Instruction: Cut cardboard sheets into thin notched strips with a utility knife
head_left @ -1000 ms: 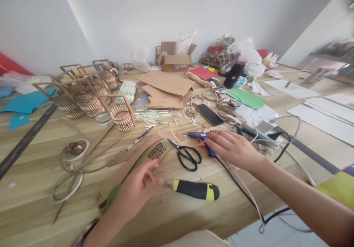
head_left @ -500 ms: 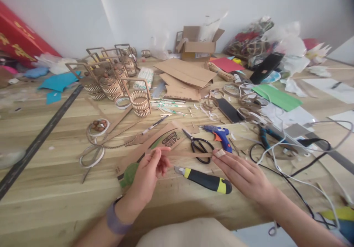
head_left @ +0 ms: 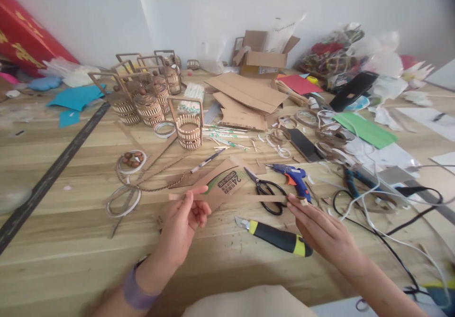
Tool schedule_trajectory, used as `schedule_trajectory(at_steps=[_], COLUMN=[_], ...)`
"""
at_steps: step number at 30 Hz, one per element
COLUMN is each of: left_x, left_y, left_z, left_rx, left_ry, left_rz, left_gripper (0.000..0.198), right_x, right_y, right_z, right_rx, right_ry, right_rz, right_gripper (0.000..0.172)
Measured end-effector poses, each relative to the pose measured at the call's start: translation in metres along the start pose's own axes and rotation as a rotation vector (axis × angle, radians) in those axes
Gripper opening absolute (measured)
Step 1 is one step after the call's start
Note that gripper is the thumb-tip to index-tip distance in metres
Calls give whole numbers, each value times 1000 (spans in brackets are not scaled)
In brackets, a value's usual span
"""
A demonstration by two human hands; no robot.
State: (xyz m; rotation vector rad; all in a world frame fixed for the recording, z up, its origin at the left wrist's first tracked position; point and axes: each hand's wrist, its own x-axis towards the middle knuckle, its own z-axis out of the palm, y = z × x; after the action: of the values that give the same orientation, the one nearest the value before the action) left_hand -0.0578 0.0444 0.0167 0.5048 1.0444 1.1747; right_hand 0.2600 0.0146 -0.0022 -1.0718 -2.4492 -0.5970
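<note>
A thin tan strip stretches level between my two hands above the table. My left hand pinches it near its left end between thumb and forefinger. My right hand closes its fingers on the other end, where a small pale block-like piece shows at the fingertips; I cannot tell what that piece is. Beneath the strip lie a printed cardboard piece and black-handled scissors. A black and yellow utility knife, blade out, rests between my hands. Behind it is a blue glue gun.
Small slatted baskets with handles stand at the back left, one basket nearer. White rings and brown beads lie left. Flat cardboard is at the back. Cables and blue-handled pliers lie right.
My hands have moved apart, the left going left and the right going right, so more of the strip shows between them. The whole view has shifted slightly.
</note>
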Motion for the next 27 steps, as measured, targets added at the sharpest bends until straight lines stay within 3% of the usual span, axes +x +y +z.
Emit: schedule_trajectory(at_steps=[4,10,18,22,25,27], left_x=[-3,-6,-6,-6,-6,-7], left_y=[3,5,9,13,15,15], left_z=[-12,-26,-37,-39,-38,-38], left_rx=[-31,-44,-19,-12,25,139], left_ry=[11,10,8,43,69,83], left_rz=[8,-5,-46,-38,20,105], left_gripper=[56,51,47,44,44,45], right_x=[6,11,18,24,24,18], right_y=[-9,-29,-35,-2,50,91], right_z=[2,10,6,4,-1,-6], right_rx=[151,215,177,52,-172,-239], right_ry=[31,250,260,231,195,226], right_rz=[133,340,328,344,574,683], right_gripper=[45,26,22,20,13,24])
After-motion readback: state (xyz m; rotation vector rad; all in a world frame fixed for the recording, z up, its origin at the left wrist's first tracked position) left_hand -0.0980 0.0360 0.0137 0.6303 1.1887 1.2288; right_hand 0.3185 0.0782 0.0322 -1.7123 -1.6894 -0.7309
